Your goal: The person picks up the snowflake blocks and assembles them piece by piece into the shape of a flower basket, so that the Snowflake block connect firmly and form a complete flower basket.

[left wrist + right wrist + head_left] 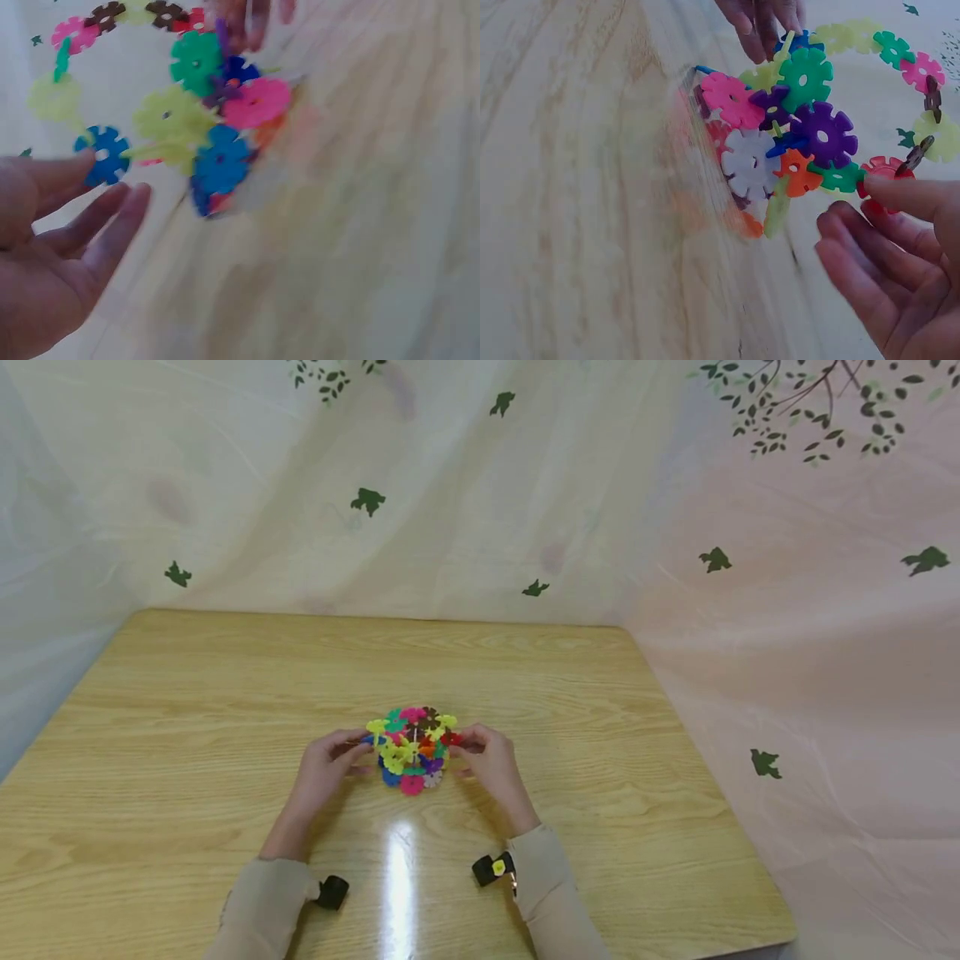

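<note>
An assembly of interlocking snowflake discs [411, 785] in many colours stands on the wooden table, between my two hands. In the left wrist view it has a compact cluster below and a loop of linked discs rising from it. My left hand [322, 770] pinches a blue snowflake disc [114, 163] at the assembly's left side, between thumb and fingers. On the opposite side, my right hand [495, 768] pinches a red snowflake disc [885, 166] by its edge. Purple, green, pink, white and orange discs show in the right wrist view. The hands partly hide the sides they hold.
The wood-grain table [225, 668] extends around the assembly on all sides. A pale curtain [450, 560] printed with green birds and leafy branches hangs behind and to the right. Black wrist straps with small devices [333, 892] sit at both sleeve cuffs.
</note>
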Available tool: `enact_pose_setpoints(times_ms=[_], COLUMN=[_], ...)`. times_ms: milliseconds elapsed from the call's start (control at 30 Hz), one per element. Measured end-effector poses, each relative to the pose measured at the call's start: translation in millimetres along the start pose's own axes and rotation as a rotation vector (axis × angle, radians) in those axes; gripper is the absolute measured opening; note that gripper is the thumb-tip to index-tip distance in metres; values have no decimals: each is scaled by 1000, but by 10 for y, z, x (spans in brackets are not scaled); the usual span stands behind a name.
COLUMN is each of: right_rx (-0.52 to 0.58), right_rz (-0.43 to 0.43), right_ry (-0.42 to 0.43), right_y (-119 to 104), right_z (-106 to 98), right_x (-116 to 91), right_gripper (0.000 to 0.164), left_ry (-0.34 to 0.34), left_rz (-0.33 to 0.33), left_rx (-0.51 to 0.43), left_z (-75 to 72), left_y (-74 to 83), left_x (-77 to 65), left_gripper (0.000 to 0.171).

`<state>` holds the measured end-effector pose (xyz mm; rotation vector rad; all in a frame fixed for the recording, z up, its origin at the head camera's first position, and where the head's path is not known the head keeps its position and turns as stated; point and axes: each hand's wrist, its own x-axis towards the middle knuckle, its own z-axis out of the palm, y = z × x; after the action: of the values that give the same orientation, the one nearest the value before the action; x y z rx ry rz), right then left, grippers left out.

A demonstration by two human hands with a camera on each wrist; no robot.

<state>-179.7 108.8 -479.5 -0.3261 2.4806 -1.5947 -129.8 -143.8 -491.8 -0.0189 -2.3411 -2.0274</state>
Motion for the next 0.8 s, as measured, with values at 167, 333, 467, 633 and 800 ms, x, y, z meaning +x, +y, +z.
enact_pose_setpoints(times_ms=[167, 333, 467, 633, 800], right_rx=[-272, -730, -972, -1036, -1024], right_rz=[-115, -253, -267, -244, -208], right_ry=[-45, 165, 230, 203, 178], right_y=[64, 168, 234, 252, 246], right_z=[-239, -630, -905, -1073, -1099], right_x=[-19, 48, 80, 106, 118], right_gripper=[58, 72, 83, 87, 88], left_ry=[9, 226, 253, 211, 182], left_rz=[155, 192, 78, 23, 9], left_rx=[387, 984, 1202, 1241, 1261], left_z=[-337, -866, -1162, -1273, -1242], left_y=[132, 320, 376, 397, 397], left_x=[-100, -204, -234, -230, -215], left_gripper=[56, 76, 86, 89, 88])
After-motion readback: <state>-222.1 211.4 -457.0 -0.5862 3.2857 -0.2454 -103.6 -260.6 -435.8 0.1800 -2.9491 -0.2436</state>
